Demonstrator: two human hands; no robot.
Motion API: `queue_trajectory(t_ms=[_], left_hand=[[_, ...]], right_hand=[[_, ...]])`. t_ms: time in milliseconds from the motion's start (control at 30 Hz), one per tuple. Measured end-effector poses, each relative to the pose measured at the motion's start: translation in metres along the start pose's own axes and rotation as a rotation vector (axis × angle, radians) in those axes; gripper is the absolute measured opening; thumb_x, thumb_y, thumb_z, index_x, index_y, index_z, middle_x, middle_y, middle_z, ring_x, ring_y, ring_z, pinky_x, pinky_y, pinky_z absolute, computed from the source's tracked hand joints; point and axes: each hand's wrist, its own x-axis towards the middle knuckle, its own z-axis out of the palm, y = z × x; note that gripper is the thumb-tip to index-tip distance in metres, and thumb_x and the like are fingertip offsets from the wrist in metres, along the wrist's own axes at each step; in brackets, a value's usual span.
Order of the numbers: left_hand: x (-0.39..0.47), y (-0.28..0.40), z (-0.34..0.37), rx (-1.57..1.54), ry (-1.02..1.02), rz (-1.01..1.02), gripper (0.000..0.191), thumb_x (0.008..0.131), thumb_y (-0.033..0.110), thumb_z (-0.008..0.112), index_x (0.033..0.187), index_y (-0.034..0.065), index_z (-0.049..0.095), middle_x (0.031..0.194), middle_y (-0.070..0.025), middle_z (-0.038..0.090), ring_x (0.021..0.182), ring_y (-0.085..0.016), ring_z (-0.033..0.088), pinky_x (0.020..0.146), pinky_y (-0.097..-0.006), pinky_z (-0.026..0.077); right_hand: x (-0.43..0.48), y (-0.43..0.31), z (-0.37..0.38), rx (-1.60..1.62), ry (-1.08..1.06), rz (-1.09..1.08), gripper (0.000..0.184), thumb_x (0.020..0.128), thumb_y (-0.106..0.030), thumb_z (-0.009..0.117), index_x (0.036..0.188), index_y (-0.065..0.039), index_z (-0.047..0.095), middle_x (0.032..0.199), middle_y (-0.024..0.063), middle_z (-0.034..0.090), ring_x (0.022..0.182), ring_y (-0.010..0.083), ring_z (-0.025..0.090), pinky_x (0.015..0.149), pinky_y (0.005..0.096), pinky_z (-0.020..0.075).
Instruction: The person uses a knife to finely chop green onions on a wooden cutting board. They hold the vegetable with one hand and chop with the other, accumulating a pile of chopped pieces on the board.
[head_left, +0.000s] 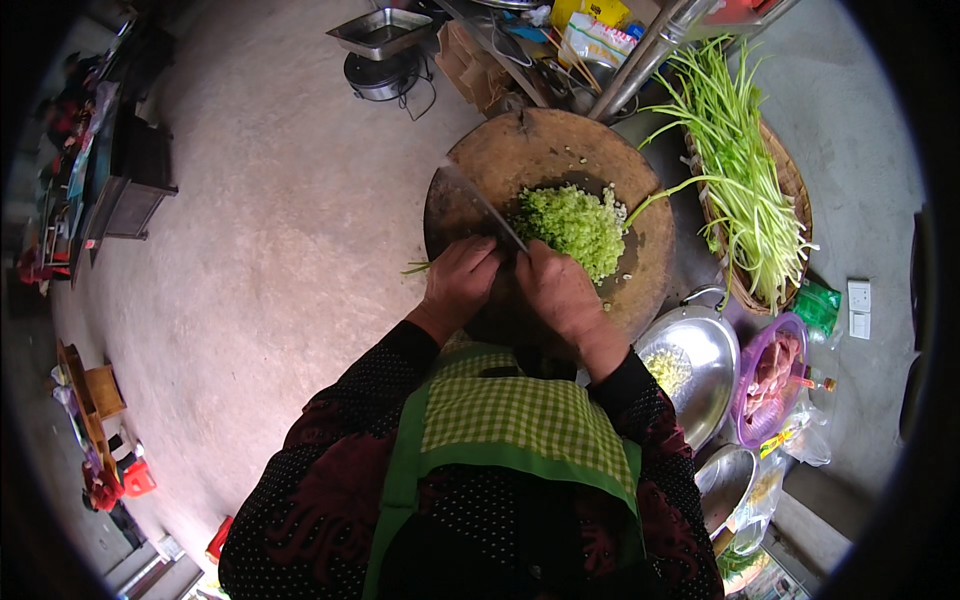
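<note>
My right hand (561, 294) grips a kitchen knife, whose thin blade (489, 206) is seen nearly edge-on and slants up to the left. Close beside it, my left hand (459, 281) is curled over green stalks (416, 268); their ends poke out on its left, and the rest is hidden beneath the fingers. Both hands are over the near part of a round wooden chopping block (555, 146). A heap of finely chopped pale green stalks (581, 225) lies on the block, right of the blade. One long stalk (671, 193) reaches from the basket onto the block's right edge.
To the right, a woven basket (796, 176) holds long green stalks (739, 165). Nearer are a metal pan (709, 382) with chopped pale bits and a purple plastic basket (746, 420) of raw meat (772, 375). A metal tray (382, 34) rests above a round electric appliance (382, 79) at upper left.
</note>
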Motion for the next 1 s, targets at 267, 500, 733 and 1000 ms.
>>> queue_trajectory(t_ms=[267, 500, 733, 1000], left_hand=[[-0.002, 0.0, -0.001, -0.026, -0.005, -0.022, 0.021, 0.075, 0.001, 0.069, 0.096, 0.003, 0.072, 0.104, -0.0106, 0.07, 0.095, -0.031, 0.068, 0.082, -0.0411, 0.057], [0.001, -0.001, 0.001, -0.025, 0.001, -0.024, 0.017, 0.079, 0.004, 0.066, 0.094, 0.0039, 0.072, 0.108, -0.0092, 0.069, 0.095, -0.029, 0.068, 0.081, -0.0391, 0.057], [0.0, -0.001, -0.002, 0.002, -0.012, 0.001, 0.019, 0.075, 0.001, 0.069, 0.093, 0.0023, 0.072, 0.105, -0.0118, 0.069, 0.096, -0.032, 0.068, 0.082, -0.0413, 0.057], [-0.001, 0.0, -0.005, -0.041, -0.013, -0.016, 0.02, 0.076, 0.0, 0.068, 0.096, 0.002, 0.072, 0.106, -0.0111, 0.069, 0.096, -0.032, 0.067, 0.082, -0.041, 0.057]], right_hand=[[-0.032, -0.008, -0.029, -0.099, -0.066, 0.039, 0.023, 0.098, -0.023, 0.055, 0.084, -0.006, 0.055, 0.072, 0.0217, 0.068, 0.066, 0.0415, 0.068, 0.062, 0.0526, 0.0565], [-0.031, -0.007, -0.009, -0.127, -0.008, -0.05, 0.017, 0.096, -0.018, 0.055, 0.083, -0.007, 0.054, 0.068, 0.0182, 0.067, 0.058, 0.0371, 0.068, 0.052, 0.0483, 0.0563], [-0.003, 0.002, 0.0, 0.002, 0.03, -0.041, 0.019, 0.097, -0.02, 0.054, 0.085, -0.005, 0.055, 0.072, 0.0223, 0.067, 0.062, 0.0411, 0.067, 0.057, 0.0512, 0.0558], [-0.033, -0.003, -0.023, -0.092, -0.041, -0.015, 0.02, 0.098, -0.022, 0.056, 0.086, -0.005, 0.055, 0.071, 0.0218, 0.067, 0.063, 0.0414, 0.067, 0.058, 0.052, 0.0554]])
